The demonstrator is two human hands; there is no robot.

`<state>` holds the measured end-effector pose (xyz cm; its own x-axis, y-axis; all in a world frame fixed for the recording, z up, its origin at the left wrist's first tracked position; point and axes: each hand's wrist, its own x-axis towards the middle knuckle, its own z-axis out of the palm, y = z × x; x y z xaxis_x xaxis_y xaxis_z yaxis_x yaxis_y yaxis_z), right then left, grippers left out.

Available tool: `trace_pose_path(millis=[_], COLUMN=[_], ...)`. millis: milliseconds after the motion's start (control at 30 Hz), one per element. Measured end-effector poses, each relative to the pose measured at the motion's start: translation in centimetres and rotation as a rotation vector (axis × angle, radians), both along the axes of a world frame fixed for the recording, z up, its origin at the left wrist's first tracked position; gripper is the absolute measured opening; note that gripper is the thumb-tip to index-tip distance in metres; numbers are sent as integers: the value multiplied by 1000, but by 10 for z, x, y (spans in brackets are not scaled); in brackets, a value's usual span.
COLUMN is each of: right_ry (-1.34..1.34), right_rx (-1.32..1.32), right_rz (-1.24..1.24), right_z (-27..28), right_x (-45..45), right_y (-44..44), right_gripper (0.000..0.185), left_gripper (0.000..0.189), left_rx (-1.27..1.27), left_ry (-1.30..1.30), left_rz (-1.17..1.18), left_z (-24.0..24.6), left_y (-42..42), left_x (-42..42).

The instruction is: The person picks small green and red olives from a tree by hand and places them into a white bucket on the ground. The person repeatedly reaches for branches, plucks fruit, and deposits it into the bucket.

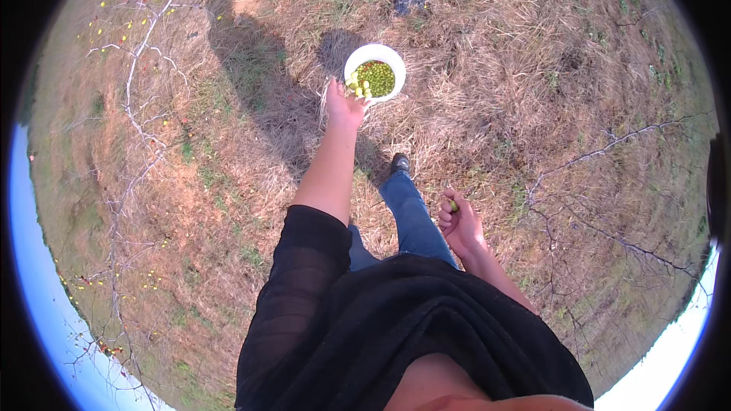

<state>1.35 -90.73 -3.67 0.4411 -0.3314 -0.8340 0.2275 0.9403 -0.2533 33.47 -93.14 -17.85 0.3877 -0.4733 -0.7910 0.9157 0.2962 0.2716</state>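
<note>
A white bucket (395,57) stands on dry grass, partly filled with small green fruits (380,77), a few of them reddish. My left hand (345,104) is at the bucket's near left rim, palm up with fingers spread. Several yellow-green fruits (360,89) lie at its fingers, over the rim; whether they rest on the hand or are dropping from it, I cannot tell. Near my right thigh, my right hand (461,222) is curled around a green fruit (454,205).
A bare, pale branch (132,68) with yellow and red fruits near it runs down the left side. Another leafless branch (605,148) spreads at the right. One dark shoe (400,163) stands on the grass below the bucket. A dark scrap (409,1) lies beyond it.
</note>
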Motion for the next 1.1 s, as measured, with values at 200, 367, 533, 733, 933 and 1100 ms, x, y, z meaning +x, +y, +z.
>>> trace_pose_path(millis=[200,367,533,733,933,1100], right_ry=[-9,-22,-84,-84,-363,-500], right_rx=[-5,67,-28,-82,-222,-600], right_rz=[7,28,145,286,328,277], right_z=[-4,-3,7,26,69,106], right_x=[1,11,32,76,109,101], right_y=[-6,-5,-1,23,74,147], right_gripper=[21,19,20,14,18,14], left_gripper=[66,48,38,35,34,33], left_rx=[40,174,135,170,-21,-5], left_ry=[-112,-38,-23,-167,-196,-224], left_rz=[-114,-220,-68,224,291,253], left_z=[-18,-13,31,94,117,113], left_y=[24,123,239,340,400,500], left_x=[-27,-68,-87,-102,-147,-159])
